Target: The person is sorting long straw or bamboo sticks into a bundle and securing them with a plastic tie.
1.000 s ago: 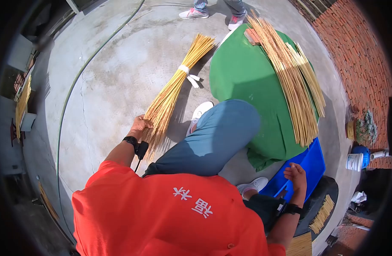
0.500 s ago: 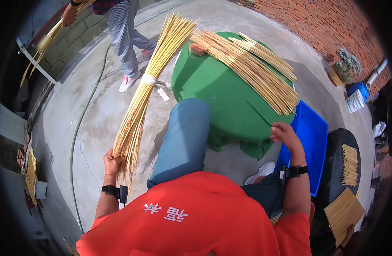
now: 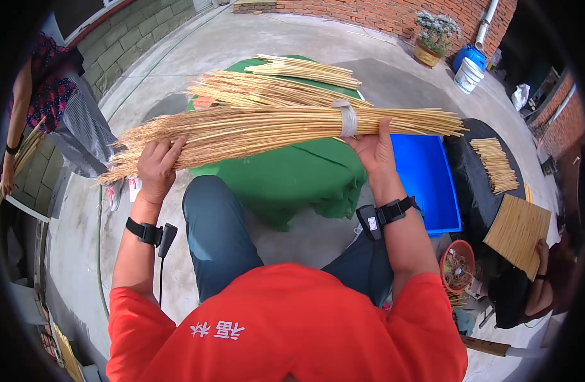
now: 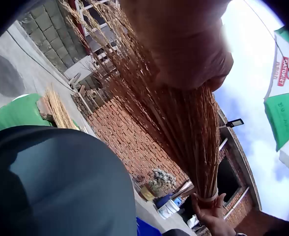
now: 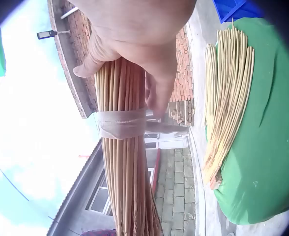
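Observation:
A long bundle of dried stalks [image 3: 260, 130] lies level across both hands, above the green-covered table in the head view. Feathery tassels [image 3: 123, 149] spread from its left end, and bare cut ends point right. My left hand [image 3: 158, 167] grips the tassel part; in the left wrist view that hand [image 4: 184, 49] covers some stalks. With the thumb on one side and fingers on the other, my right hand [image 3: 374, 153] holds the bundle beside a white cloth band [image 3: 348, 119]. The right wrist view shows this band [image 5: 122, 124] wrapped round the stalks, just below the hand.
On the green cloth [image 3: 260, 191] lie loose stalks [image 3: 305, 69] and a brick [image 3: 204, 102]. A blue tray [image 3: 426, 184], short stalks [image 3: 495, 165] and a red basin [image 3: 443, 270] are at right. Someone there holds a stalk mat [image 3: 517, 235]; another person [image 3: 37, 121] stands left.
The bundle has swung from upright at the left to level in front of me, lifted by my left hand. My right hand, holding nothing before, now grips it near the band.

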The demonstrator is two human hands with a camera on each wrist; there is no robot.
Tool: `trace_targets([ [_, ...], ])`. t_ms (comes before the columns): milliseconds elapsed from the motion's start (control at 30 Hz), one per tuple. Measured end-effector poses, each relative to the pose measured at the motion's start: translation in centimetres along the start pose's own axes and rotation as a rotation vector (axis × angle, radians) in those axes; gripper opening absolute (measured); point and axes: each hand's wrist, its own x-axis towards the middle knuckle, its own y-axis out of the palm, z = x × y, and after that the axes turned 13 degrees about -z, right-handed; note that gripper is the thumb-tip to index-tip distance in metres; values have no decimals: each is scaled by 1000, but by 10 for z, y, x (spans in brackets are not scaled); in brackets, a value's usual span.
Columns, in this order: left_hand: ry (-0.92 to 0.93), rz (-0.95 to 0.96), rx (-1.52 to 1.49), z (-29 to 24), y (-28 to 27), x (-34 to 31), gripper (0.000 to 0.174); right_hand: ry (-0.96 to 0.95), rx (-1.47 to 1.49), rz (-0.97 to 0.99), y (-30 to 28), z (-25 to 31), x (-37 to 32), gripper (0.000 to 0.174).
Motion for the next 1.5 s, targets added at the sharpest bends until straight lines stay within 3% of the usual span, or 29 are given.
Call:
trace_targets([
  [33, 6, -4, -13, -4, 12, 7, 44, -13, 0, -8, -2, 6, 6, 60],
  [100, 44, -64, -3, -9, 35, 16, 42, -179, -17, -218, -9, 16, 19, 49],
  [133, 10, 17, -17, -6, 48, 12, 53, -177, 37, -237, -15, 21, 26, 39],
  [267, -77, 217, -70, -19, 78, 29, 65, -276, 94, -330, -18, 25, 32, 37],
  [333, -238, 118, -36, -35, 84, 41, 69, -294, 116, -357, -20, 26, 35, 35],
  [433, -239, -50, -247, -63, 72, 59, 71, -331, 163, -328, -16, 23, 35, 34],
  [500, -438, 395, -713, -88, 73, 46, 73, -312, 174, -300, -3, 16, 27, 33],
  [567, -725, 722, -1201, -119, 78, 48, 73, -282, 170, -267, 10, 8, 16, 33],
  [633, -1253, 495, -1845, -137, 117, 15, 70, -182, 129, -208, 24, -7, 2, 35],
  [667, -1267, 472, -1848, -138, 123, 14, 70, -139, 123, -197, 32, -17, -6, 39],
  [733, -1870, 32, -2385, -135, 137, 18, 69, -80, 62, -137, 36, -36, -15, 41],
  [767, -1880, 6, -2384, -134, 141, 20, 69, -33, 18, -88, 36, -44, -18, 43],
  [833, -2076, -408, -2281, -127, 147, 20, 59, 13, -43, -56, 36, -61, -20, 46],
  [933, -2014, -566, -2203, -102, 156, 11, 50, 305, -85, -64, 40, -90, -30, 40],
  [967, -2022, -576, -2195, -95, 158, 7, 50, 315, -89, -66, 39, -97, -34, 40],
  [1033, -2034, -762, -2196, -83, 162, 0, 48, 684, -451, -190, 40, -107, -44, 34],
  [1167, -1976, -849, -2074, -69, 164, -6, 44, 666, -784, 34, 61, -106, -62, 28],
  [1267, -1982, -834, -2033, -68, 156, -5, 43, 109, -1098, 219, 80, -90, -48, 16],
  [1333, -1982, -810, -2019, -69, 153, -4, 43, -334, -1326, 202, 81, -85, -24, 20],
  [1367, -1972, -799, -2003, -70, 152, -5, 43, -331, -1324, 196, 83, -83, -12, 20],
  [1433, -1966, -788, -1980, -73, 152, -9, 43, -786, -1797, 322, 86, -82, 8, 26],
  [1467, -1961, -747, -2046, -76, 154, -11, 43, -783, -1793, 331, 82, -85, 11, 26],
  [1500, -1946, -723, -2101, -75, 156, -11, 43, -594, -1843, 357, 77, -92, 19, 32],
])
